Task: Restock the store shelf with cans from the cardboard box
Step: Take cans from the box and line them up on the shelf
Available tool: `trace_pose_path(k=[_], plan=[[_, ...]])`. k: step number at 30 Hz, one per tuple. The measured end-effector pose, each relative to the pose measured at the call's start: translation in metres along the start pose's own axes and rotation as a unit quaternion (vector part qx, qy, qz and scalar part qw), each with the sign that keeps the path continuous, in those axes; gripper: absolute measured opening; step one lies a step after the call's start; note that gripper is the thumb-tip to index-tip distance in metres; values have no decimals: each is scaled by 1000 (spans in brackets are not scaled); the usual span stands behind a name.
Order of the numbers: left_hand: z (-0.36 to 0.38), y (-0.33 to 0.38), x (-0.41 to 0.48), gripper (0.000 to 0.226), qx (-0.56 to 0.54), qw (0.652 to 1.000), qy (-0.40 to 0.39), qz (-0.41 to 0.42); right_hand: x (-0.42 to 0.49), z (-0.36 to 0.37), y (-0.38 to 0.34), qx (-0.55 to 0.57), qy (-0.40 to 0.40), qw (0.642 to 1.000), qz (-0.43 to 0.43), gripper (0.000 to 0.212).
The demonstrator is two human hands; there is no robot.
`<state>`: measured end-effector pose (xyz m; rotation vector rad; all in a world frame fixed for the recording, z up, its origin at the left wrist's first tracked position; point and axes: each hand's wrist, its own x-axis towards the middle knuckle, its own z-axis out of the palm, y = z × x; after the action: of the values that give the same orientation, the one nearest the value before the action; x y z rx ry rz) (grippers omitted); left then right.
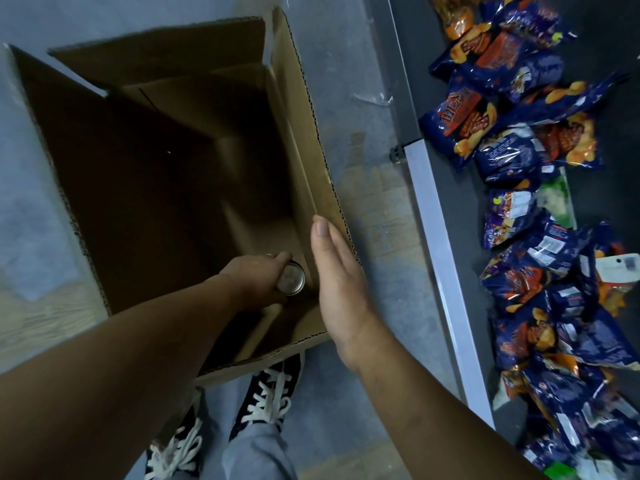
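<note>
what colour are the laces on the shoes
White laces on black shoes, seen in the head view.

Left hand (252, 277) around can (293, 279) in box (301, 109)

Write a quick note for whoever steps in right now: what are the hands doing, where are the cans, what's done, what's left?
Left hand: inside the cardboard box, fingers curled round a can in its near right corner.
Right hand: open, flat along the box's right flap.
Shelf on the right: snack bags only, no cans in view.
Done: can gripped, not yet lifted out.
Left: lift it, shelve it; no other can shows in the box.
</note>
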<state>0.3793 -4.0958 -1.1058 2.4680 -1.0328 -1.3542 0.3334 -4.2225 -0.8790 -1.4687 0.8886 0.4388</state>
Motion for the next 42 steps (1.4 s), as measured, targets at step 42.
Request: trace_pose_path(k=[42], plan=[[-577, 418, -440, 46, -8, 955, 199, 221, -415, -158, -349, 103, 195, 929, -298, 66]])
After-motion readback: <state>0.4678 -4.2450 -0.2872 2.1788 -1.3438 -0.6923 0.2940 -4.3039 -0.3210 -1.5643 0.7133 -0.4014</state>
